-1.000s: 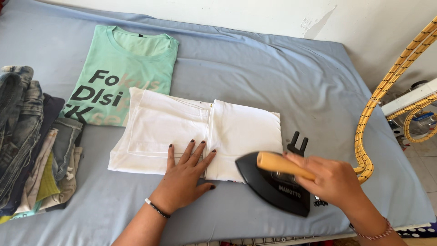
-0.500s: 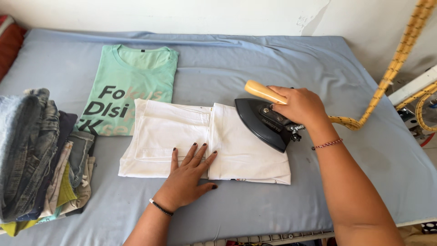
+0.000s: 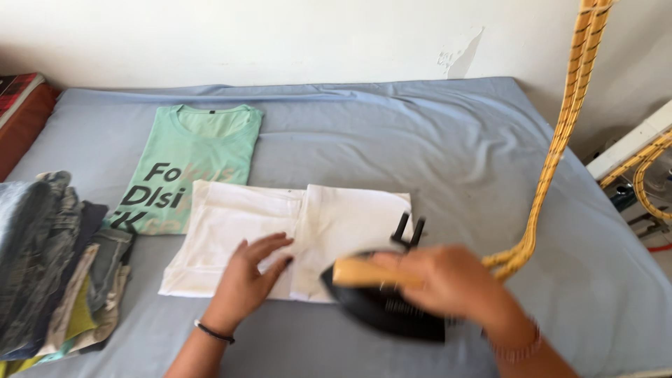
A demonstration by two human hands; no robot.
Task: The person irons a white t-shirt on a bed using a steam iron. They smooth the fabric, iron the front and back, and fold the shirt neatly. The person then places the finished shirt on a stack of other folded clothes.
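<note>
A folded white garment point(image 3: 294, 231) lies on the blue-grey sheet point(image 3: 434, 154). My left hand point(image 3: 248, 276) rests flat on its lower middle, fingers spread, a dark band on the wrist. My right hand point(image 3: 448, 280) grips the wooden handle of a black iron point(image 3: 381, 304), blurred by motion. The iron sits at the garment's lower right corner, partly off the cloth. A yellow braided cord point(image 3: 553, 154) runs from the iron up to the top right.
A mint green T-shirt point(image 3: 189, 164) with dark lettering lies folded at the back left, under the white garment's edge. A stack of folded clothes point(image 3: 59, 262) stands at the left edge. A red cushion point(image 3: 21, 105) is at far left, white wall behind.
The iron went from the near right edge up onto the garment's top right, then back down to its lower right corner. My left hand stayed pressed on the cloth.
</note>
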